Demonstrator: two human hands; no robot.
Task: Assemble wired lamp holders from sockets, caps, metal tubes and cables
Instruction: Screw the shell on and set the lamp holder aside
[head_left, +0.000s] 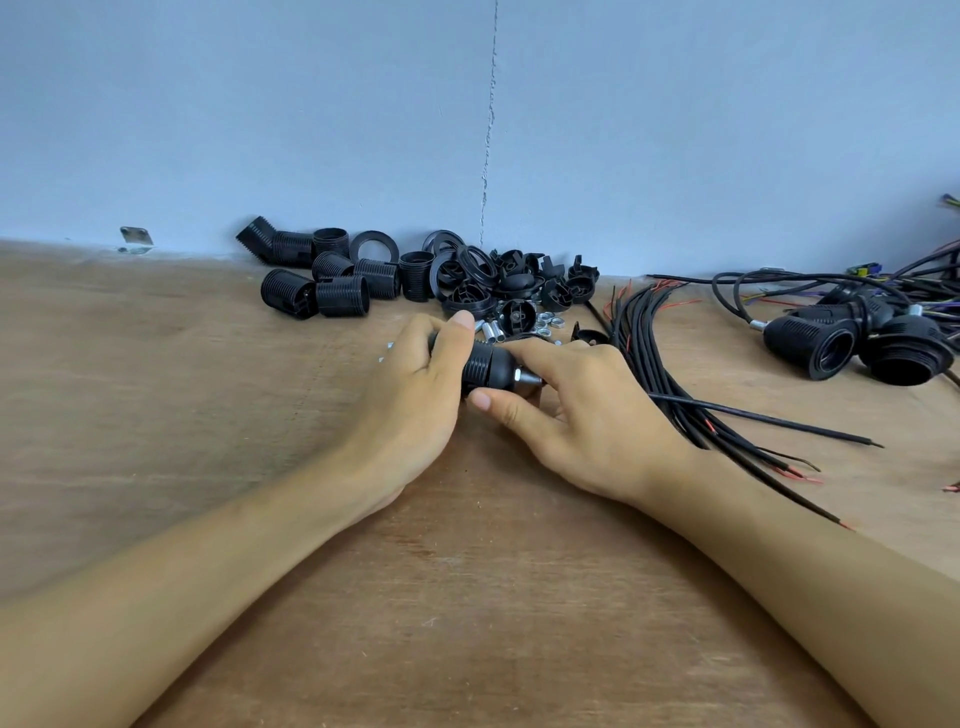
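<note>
Left hand (421, 384) curls round the ribbed body of a black plastic lamp holder (485, 364), low over the brown wooden table (208, 415), centre. Right hand (587, 410) pinches its domed cap end between thumb and forefinger, at the short silver metal tube (527, 378). Bundle of black cables (654, 353) lies just right.

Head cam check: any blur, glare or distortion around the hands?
Head view: left hand, right hand and the lamp holder they grip are sharp; soft even light, faint shadows on the table; small glint on the metal tube; wide-angle bows the table's far edge.
</note>
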